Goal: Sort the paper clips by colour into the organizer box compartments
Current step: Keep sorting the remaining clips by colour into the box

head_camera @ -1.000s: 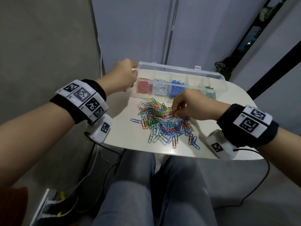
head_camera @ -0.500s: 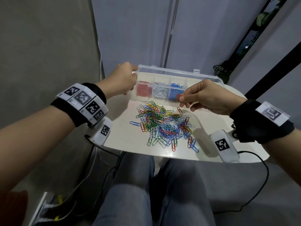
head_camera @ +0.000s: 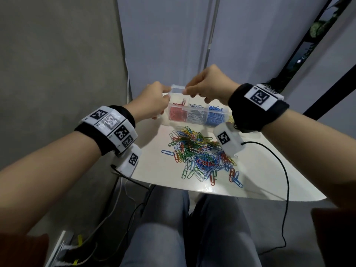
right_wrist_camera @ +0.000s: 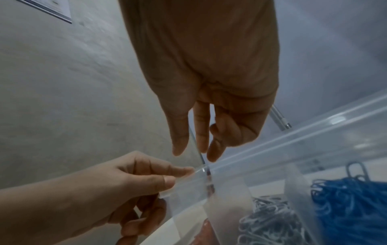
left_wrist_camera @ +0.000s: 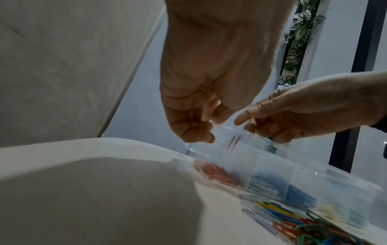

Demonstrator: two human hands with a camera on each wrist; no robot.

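A clear organizer box stands at the table's far side, with red clips, white clips and blue clips in its left three compartments. My left hand pinches the box's left end. My right hand hovers above the red compartment, thumb and forefinger apart. A red clip drops below them as a blurred streak. The mixed pile of clips lies in front of the box. My right wrist hides the box's right end.
The white table's near edge runs just above my knees. A black cable trails off the right side. One blue clip lies left of the pile. A grey wall stands at the left, a plant at the back right.
My right hand picked a red clip from the pile, carried it up and left over the red compartment, and let it go. My left hand kept its hold on the box.
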